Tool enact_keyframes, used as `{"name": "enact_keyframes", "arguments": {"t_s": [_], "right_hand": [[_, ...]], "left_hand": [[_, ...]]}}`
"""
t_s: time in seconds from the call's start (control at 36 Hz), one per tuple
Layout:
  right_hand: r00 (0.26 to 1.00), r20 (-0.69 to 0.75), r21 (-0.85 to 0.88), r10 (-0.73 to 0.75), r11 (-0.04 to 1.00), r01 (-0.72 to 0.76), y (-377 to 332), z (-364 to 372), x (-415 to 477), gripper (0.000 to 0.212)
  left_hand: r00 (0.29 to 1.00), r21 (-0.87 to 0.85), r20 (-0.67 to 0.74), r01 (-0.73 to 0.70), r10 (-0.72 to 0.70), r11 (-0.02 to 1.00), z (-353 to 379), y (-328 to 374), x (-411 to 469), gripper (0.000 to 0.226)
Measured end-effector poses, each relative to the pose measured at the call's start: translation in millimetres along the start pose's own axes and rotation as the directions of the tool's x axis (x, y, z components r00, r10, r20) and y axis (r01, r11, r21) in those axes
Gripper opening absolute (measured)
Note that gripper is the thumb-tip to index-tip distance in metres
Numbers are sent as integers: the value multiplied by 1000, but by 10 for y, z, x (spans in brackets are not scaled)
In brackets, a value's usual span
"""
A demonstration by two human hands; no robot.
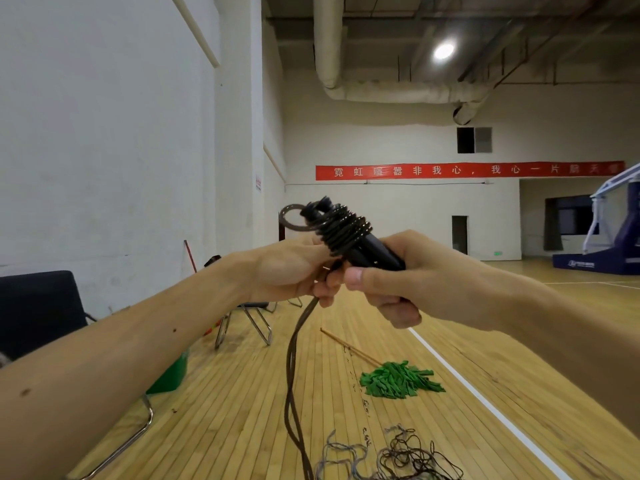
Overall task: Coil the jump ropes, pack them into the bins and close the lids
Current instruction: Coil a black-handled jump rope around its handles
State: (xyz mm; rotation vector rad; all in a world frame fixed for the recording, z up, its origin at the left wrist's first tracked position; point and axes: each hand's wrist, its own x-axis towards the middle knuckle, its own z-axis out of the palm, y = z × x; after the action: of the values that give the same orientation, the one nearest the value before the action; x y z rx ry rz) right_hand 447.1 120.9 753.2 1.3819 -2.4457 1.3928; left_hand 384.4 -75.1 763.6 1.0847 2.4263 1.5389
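Right hand point(391, 289): grips the black handles point(375, 254).
Left hand point(287, 271): pinches the cord point(294, 355) below the coil point(343, 230).
Technique: keep the cord taut and lay the turns side by side.

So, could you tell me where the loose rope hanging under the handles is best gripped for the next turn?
Probably the upper stretch of the loose rope, just under the left hand, pinched from its left side. It hangs free and nearly straight there; lower down it trails toward the floor, and the right hand grips the handles.
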Motion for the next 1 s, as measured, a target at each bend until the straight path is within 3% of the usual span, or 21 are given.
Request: {"name": "enact_keyframes", "arguments": {"t_s": [0.08,0.22,0.36,0.5,0.67,0.83,0.92,1.0], "right_hand": [[997,-67,21,-42,999,44,26,-24,28,15],[985,-132,35,-109,993,115,100,-78,41,9],[951,-279,51,-132,987,152,121,-216,37,21],[938,-344,75,-50,994,80,219,-354,20,36],[907,-417,158,59,987,9,410,-396,73,20],[894,-437,131,101,990,-48,530,-422,140,12],[897,-430,39,105,994,-97,585,-407,157,13],[902,-414,15,124,991,-130,614,-403,174,11]], "left_hand": [[1000,-76,10,-17,17,997,97,46,-52,38],[989,-154,144,51,-29,987,90,64,-90,45],[970,-88,220,127,-105,988,97,-24,-126,48],[989,-94,130,89,-76,992,8,-43,-102,43],[998,157,36,42,-48,987,45,101,-107,41],[997,427,4,70,-79,901,186,204,-102,39],[996,570,1,71,-88,819,246,285,-123,32],[998,765,-52,58,-29,641,272,395,-150,29]]}}
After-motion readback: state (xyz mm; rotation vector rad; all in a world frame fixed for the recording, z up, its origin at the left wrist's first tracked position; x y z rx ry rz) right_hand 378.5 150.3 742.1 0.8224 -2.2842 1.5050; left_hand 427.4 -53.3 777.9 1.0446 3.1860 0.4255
